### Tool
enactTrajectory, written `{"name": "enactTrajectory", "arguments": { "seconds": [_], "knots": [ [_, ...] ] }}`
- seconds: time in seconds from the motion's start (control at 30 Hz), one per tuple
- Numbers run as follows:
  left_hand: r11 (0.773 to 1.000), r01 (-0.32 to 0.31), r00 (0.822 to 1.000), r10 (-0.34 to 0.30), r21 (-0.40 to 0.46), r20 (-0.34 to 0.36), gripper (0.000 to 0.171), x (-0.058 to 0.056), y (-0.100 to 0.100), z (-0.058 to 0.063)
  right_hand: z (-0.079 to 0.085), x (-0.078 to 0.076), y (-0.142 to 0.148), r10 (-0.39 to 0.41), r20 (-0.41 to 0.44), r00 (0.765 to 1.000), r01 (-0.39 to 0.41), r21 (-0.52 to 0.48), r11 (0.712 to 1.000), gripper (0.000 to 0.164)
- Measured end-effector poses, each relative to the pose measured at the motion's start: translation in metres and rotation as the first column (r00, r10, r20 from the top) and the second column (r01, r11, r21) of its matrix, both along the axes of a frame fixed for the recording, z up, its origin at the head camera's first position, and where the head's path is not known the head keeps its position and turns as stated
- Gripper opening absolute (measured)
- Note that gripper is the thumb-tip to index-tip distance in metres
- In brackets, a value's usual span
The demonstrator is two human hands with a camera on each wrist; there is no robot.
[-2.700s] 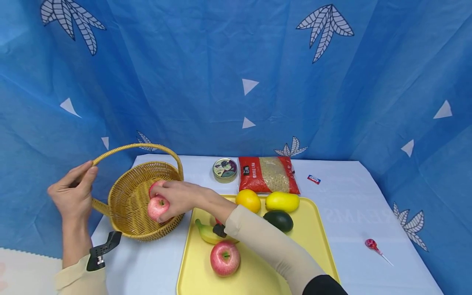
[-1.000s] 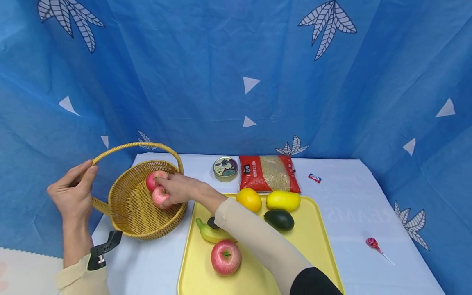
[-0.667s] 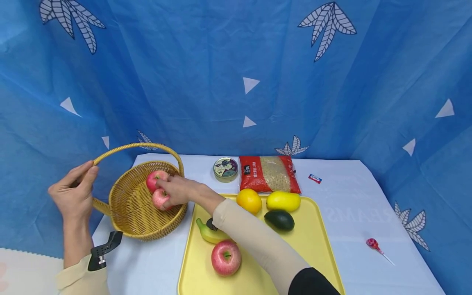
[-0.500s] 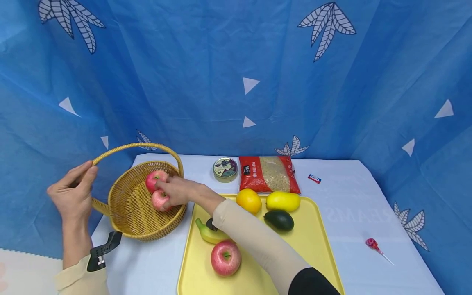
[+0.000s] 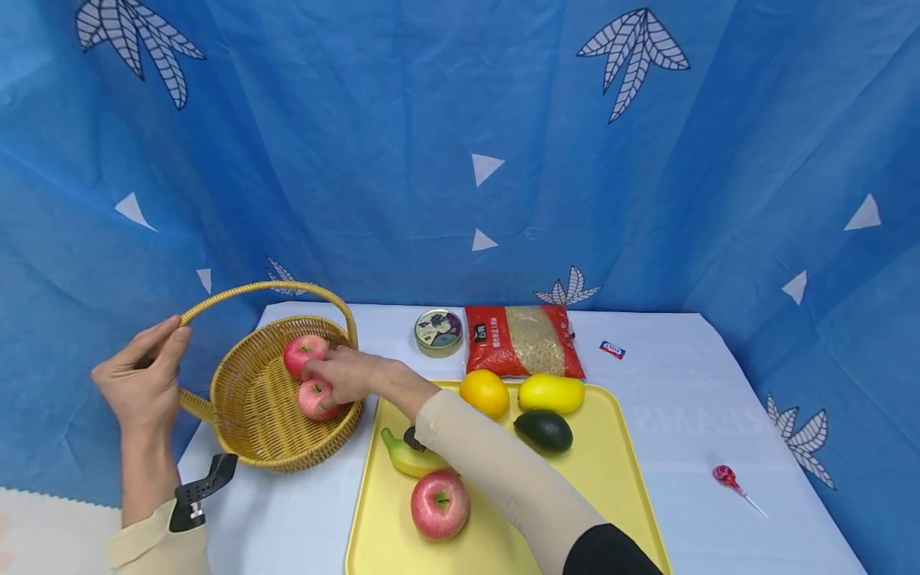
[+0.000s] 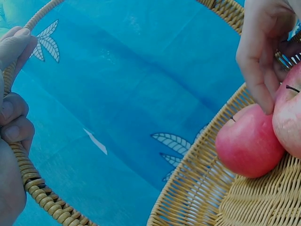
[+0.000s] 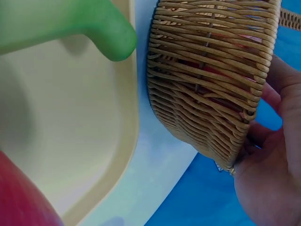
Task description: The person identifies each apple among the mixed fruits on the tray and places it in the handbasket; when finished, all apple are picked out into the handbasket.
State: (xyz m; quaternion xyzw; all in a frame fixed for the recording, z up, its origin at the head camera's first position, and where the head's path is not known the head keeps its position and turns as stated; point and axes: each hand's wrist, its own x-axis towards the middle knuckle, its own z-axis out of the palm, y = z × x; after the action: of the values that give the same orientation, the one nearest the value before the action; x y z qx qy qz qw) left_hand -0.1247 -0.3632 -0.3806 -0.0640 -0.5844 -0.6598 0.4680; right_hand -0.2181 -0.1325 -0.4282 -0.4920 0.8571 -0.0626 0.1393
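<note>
On the left, my left hand (image 5: pixel 144 371) pinches the arched handle (image 5: pixel 266 285) of a wicker basket (image 5: pixel 266 407); its curled fingers (image 6: pixel 16 117) show in the left wrist view. The basket tips toward me and holds two red apples. My right hand (image 5: pixel 348 375) reaches over the rim, thumb and fingers around the nearer, paler apple (image 5: pixel 315 399). Behind it the other apple (image 5: pixel 302 353) rests against the basket wall, touching the first in the left wrist view. The basket's side hides most of the right fingers in the right wrist view.
A yellow tray (image 5: pixel 589 511) holds an apple (image 5: pixel 440 505), a banana (image 5: pixel 410 457), an orange (image 5: pixel 485 393), a yellow oblong fruit (image 5: pixel 550 394) and a dark green fruit (image 5: pixel 544 431). Behind are a tin (image 5: pixel 438 331) and a red packet (image 5: pixel 525 342). A lollipop (image 5: pixel 727 477) lies right.
Since the earliest frame, the right hand has lowered its apple to the right side of the basket, beside the other apple. Lately its fingers have shifted slightly. The left hand stays on the handle.
</note>
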Motion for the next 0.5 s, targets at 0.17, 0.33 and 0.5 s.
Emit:
{"name": "enactTrajectory", "arguments": {
  "seconds": [0.17, 0.33, 0.5],
  "knots": [
    [1.0, 0.017, 1.0, -0.016, 0.014, -0.009, 0.023, -0.0003, -0.0005, -0.0008, 0.0015, 0.0002, 0.0014, -0.018, 0.025, 1.0, 0.018, -0.013, 1.0, 0.057],
    [1.0, 0.013, 1.0, -0.013, 0.007, -0.015, 0.023, -0.0008, 0.0002, -0.0008, 0.0029, 0.0, 0.0028, -0.047, 0.045, 0.998, 0.048, -0.023, 0.999, 0.053],
    [1.0, 0.014, 1.0, -0.013, 0.013, -0.019, 0.023, -0.0004, 0.0011, -0.0002, 0.0024, -0.0011, 0.0027, -0.055, 0.048, 0.997, 0.056, -0.031, 0.998, 0.055]
  ]
}}
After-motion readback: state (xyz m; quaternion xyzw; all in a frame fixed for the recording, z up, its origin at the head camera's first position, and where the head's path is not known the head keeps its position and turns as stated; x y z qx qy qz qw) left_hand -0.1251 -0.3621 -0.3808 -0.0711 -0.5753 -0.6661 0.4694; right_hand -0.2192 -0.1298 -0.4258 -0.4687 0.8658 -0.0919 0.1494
